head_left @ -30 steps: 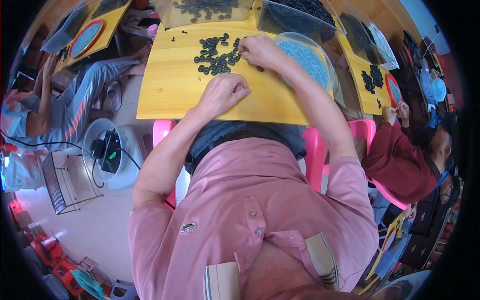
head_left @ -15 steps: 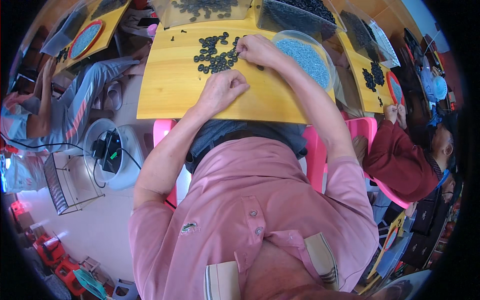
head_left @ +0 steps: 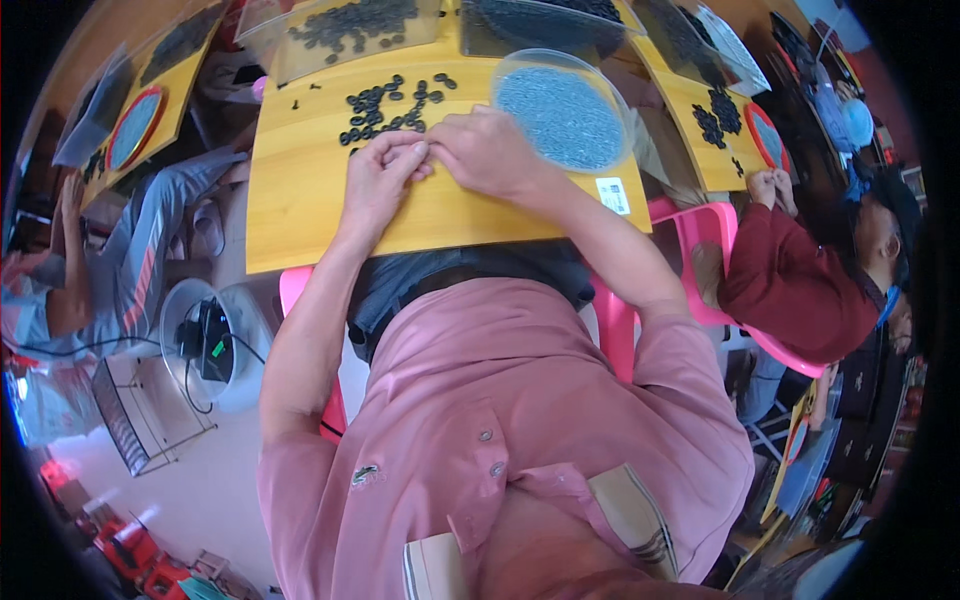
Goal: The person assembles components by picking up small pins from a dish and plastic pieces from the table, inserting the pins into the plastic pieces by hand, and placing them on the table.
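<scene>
Small black round pieces lie loosely grouped on the yellow table, just beyond my hands. My left hand is closed, its thumb and fingertips pinched together at the near side of the group. Against those fingertips, my right hand is pinched too. Whatever sits between the fingers is hidden or too small to make out. Right of my right hand stands a round clear tub full of tiny silvery-blue pieces.
Two clear bins, one on the left and one on the right, hold black parts at the table's far edge. A white label is near the right corner. Co-workers sit at both sides; one wears a dark red top.
My right hand has come back toward me from the black pieces and now meets my left hand at the fingertips. The whole view has shifted, with the table now further left.
</scene>
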Action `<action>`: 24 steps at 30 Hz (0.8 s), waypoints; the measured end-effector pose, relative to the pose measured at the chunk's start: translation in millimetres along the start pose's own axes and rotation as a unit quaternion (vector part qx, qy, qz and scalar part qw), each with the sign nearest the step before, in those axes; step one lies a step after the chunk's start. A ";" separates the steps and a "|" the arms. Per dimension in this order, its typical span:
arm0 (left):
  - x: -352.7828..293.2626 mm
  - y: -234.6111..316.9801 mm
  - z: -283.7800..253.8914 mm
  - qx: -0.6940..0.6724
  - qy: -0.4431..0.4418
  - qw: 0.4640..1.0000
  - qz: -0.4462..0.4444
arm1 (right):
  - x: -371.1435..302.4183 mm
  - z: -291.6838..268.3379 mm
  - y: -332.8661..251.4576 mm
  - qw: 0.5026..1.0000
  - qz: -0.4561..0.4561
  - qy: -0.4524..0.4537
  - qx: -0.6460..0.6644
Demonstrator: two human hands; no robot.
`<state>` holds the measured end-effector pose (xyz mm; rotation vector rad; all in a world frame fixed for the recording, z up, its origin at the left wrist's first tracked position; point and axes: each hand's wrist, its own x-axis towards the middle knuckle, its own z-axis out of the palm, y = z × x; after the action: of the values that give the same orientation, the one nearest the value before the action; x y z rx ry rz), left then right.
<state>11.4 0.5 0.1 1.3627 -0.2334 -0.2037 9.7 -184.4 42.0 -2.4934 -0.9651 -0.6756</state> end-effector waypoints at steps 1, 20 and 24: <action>-0.7 0.8 -1.3 -0.009 0.001 1.000 -0.009 | -0.9 1.4 -0.5 1.000 0.006 0.001 -0.004; -1.2 8.7 -2.5 -0.037 0.005 0.999 -0.035 | -3.2 -27.3 11.6 0.994 0.017 0.054 0.090; -0.8 10.5 -0.4 -0.032 0.007 0.998 -0.048 | -15.6 -69.6 55.5 0.975 0.216 -0.004 0.057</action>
<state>10.9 3.2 10.3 1.3123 -0.1488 -0.2794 18.0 -265.9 80.1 -2.4821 -0.4208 -0.4548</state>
